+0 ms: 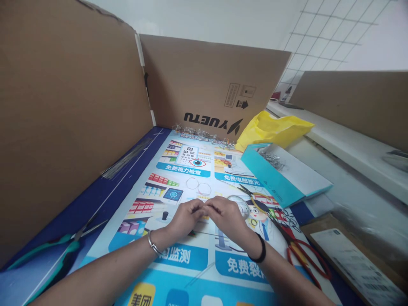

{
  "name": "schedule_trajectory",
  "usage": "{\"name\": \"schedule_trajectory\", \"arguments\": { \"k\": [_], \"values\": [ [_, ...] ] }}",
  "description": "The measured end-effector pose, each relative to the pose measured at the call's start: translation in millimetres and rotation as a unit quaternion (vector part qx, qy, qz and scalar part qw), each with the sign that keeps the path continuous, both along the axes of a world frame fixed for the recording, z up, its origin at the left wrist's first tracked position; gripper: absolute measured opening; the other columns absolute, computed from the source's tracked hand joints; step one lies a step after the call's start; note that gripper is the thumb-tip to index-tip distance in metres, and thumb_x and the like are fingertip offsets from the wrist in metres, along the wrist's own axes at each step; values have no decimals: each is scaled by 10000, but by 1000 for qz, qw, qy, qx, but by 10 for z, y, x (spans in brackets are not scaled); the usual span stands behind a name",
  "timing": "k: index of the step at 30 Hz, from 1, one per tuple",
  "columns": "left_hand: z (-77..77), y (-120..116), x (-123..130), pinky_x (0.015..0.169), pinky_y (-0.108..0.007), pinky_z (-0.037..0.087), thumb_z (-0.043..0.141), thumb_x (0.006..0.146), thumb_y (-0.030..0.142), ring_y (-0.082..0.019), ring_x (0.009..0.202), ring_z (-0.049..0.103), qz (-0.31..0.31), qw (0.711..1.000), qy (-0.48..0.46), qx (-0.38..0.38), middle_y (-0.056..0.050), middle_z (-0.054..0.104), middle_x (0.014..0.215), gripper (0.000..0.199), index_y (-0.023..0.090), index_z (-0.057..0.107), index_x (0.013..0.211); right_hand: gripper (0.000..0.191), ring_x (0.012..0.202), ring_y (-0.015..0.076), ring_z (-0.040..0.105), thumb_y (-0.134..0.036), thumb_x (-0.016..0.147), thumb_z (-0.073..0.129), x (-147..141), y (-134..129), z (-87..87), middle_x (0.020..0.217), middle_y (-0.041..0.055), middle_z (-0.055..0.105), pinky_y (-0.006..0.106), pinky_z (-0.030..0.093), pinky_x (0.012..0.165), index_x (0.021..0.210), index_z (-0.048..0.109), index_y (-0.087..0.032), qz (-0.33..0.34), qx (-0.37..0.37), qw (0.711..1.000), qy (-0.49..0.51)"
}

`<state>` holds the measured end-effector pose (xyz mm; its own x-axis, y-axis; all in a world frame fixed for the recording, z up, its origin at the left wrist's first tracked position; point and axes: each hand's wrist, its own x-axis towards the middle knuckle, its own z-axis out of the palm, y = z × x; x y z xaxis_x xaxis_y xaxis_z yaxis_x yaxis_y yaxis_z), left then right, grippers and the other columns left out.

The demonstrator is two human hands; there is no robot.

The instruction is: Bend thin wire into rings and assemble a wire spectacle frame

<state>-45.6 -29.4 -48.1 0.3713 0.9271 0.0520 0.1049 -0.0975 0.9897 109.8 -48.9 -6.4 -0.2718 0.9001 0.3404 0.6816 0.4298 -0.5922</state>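
My left hand (187,216) and my right hand (225,214) meet over the middle of the printed poster (212,255). Fingers of both are pinched together, fingertips touching. A thin wire loop (198,185) shows just beyond the fingertips; whether it is held or lies on the poster is unclear. What the fingers grip is too small to make out. Beside my right hand lies a round coil of thin wire (240,205). Yellow-handled scissors (259,202) are right of that coil. Thin wire pieces (200,274) rest on the poster nearer to me.
Teal-handled pliers (75,243) lie at left, red-handled scissors (301,250) at right. Behind stand cardboard panels (204,76), with wire bits along their foot. A blue box (280,182) holding metal pieces, a yellow bag (274,129) and a labelled package (353,259) are at right.
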Motion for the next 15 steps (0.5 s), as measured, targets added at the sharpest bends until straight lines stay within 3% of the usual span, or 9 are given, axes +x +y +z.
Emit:
{"name": "schedule_trajectory", "arguments": {
  "k": [8, 15],
  "values": [
    [27, 44, -32, 601, -237, 380, 572, 771, 253, -129, 619, 500, -32, 999, 20, 19, 12, 585, 635, 128, 165, 590, 679, 143, 736, 138, 616, -208, 860, 559, 28, 3, 7, 762, 24, 665, 231, 455, 675, 765, 665, -188, 16, 13, 1000, -4],
    [-53, 75, -51, 586, -225, 360, 556, 774, 217, -110, 619, 460, -58, 995, 53, 57, 31, 534, 641, 98, 152, 550, 701, 181, 737, 153, 617, -233, 893, 523, 33, -2, -15, 762, 32, 680, 253, 465, 674, 776, 655, -190, 43, 44, 998, -26]
  ]
}}
